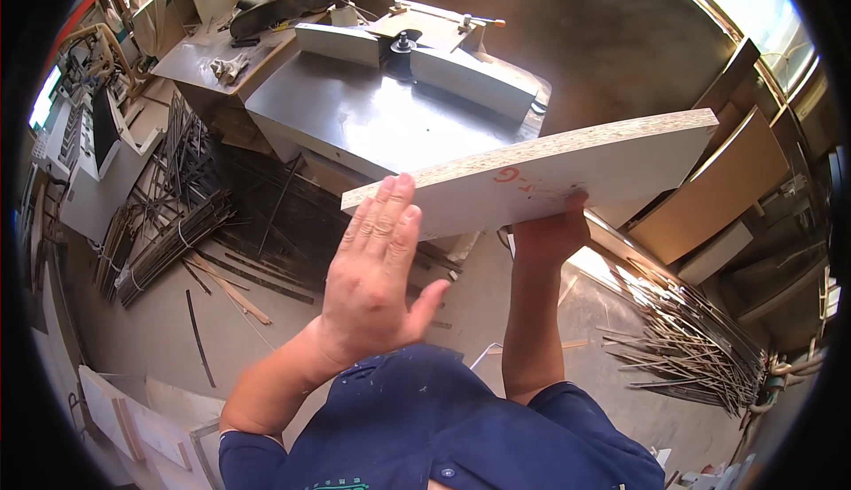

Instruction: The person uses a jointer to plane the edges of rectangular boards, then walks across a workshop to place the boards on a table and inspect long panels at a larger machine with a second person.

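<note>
A white-faced chipboard panel [567, 175] is held up in front of me, its raw speckled edge turned upward and a red mark on its face. My right hand [551, 231] grips the panel from below near its middle. My left hand [377, 268] is flat and open, fingers together, with the fingertips at the panel's left end; I cannot tell if they touch it. Behind the panel stands a woodworking machine with a grey steel table [355, 113], a two-part fence and a cutter spindle [404, 45] between the fence halves.
Bundles of thin dark strips [168, 242] lie on the floor at left. More strips [691, 339] pile at right. Boards [727, 180] lean against the right wall. White panels [133, 419] lie at lower left. A second machine table [204, 55] stands at the back left.
</note>
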Action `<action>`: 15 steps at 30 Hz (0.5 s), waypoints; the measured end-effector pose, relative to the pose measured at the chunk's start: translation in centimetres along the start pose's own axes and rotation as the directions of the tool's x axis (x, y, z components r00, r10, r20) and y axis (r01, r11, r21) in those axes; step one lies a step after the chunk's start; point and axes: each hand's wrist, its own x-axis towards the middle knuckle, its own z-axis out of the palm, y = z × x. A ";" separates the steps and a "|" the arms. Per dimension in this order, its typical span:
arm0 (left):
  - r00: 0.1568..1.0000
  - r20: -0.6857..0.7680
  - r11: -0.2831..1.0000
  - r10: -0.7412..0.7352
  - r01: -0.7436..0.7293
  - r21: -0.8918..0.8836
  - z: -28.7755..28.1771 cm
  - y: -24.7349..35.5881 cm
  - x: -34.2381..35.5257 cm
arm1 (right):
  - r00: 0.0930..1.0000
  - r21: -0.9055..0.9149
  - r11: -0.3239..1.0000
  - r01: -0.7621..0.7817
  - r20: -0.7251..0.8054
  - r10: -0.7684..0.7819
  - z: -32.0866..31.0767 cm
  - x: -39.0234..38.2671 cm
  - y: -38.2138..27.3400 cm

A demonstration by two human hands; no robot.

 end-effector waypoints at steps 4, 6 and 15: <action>0.989 -0.045 0.989 0.138 -0.140 -0.049 2.0 2.8 2.5 | 0.987 0.096 0.983 -0.155 0.060 0.150 0.6 -2.2 1.5; 0.978 -0.141 0.980 0.151 -0.168 -0.111 2.6 3.7 3.8 | 0.982 0.058 0.982 -0.177 0.068 0.173 0.9 -3.6 1.9; 0.896 -0.302 0.891 0.324 -0.396 -0.220 3.0 6.7 8.8 | 0.972 -0.135 0.972 -0.190 0.112 0.206 1.3 -6.5 1.3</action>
